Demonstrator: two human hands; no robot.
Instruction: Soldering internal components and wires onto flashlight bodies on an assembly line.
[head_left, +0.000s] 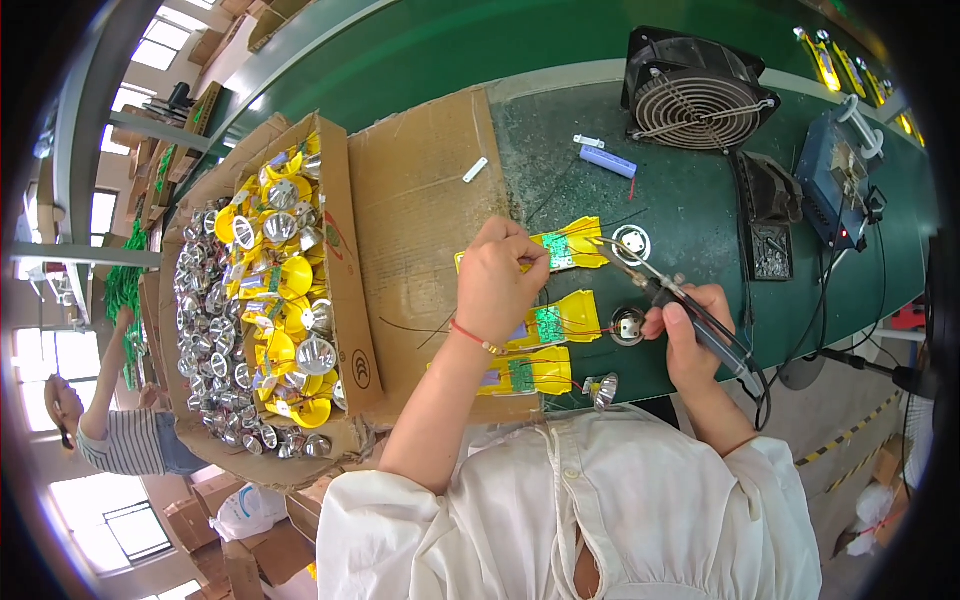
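Note:
My right hand (692, 335) grips a soldering iron (728, 350) with a thin metal feed tube alongside. Its tip reaches the right end of the farthest yellow lamp housing (585, 232), by the green circuit board (559, 250). At that housing's left end my left hand (503, 278) is closed in a pinch; what the fingertips hold is hidden. Two similar housings, a middle one (578, 312) and a near one (552, 368), lie below it, wired to boards. Beside them sit a round white-rimmed reflector (631, 243), a second reflector (628, 325) and a silver lamp cup (603, 390).
A carton (345, 250) full of yellow housings and silver reflectors stands left. Cardboard (420, 170) covers part of the green bench (690, 190). Farther off are a blue battery cell (608, 162), a black fan (700, 95) and a blue soldering station (835, 175). Another person (125, 440) stands far left.

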